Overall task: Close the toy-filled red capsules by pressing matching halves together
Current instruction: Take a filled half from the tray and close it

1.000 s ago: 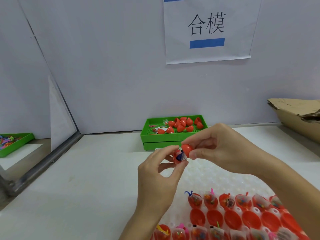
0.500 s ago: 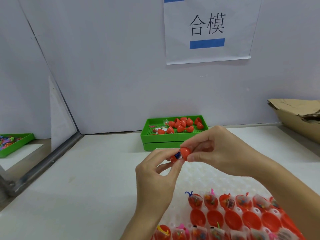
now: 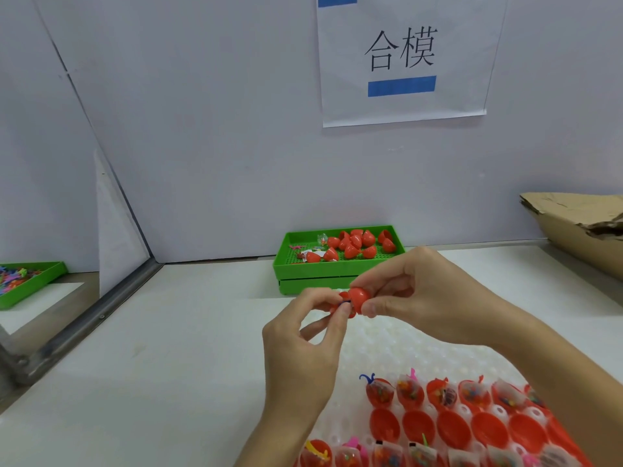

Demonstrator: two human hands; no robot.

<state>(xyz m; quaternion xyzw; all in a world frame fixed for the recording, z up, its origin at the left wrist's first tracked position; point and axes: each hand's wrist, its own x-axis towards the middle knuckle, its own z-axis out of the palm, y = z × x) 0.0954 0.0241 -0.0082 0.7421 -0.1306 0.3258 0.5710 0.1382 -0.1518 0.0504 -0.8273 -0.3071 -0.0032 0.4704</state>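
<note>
Two red halves meet at frame centre, above the worktop (image 3: 175, 348). Left hand (image 3: 303, 348) pinches the filled half (image 3: 337, 310); right hand (image 3: 414, 294) pinches the cap (image 3: 358, 297). Light, smooth, probably thin-walled plastic: hold at the domes, press along the axis.

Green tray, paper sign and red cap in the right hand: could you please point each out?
Green tray (image 3: 313, 273): head view, front wall.
Paper sign (image 3: 403, 106): head view, blank lower part.
Red cap (image 3: 358, 297): head view, its dome.
</note>
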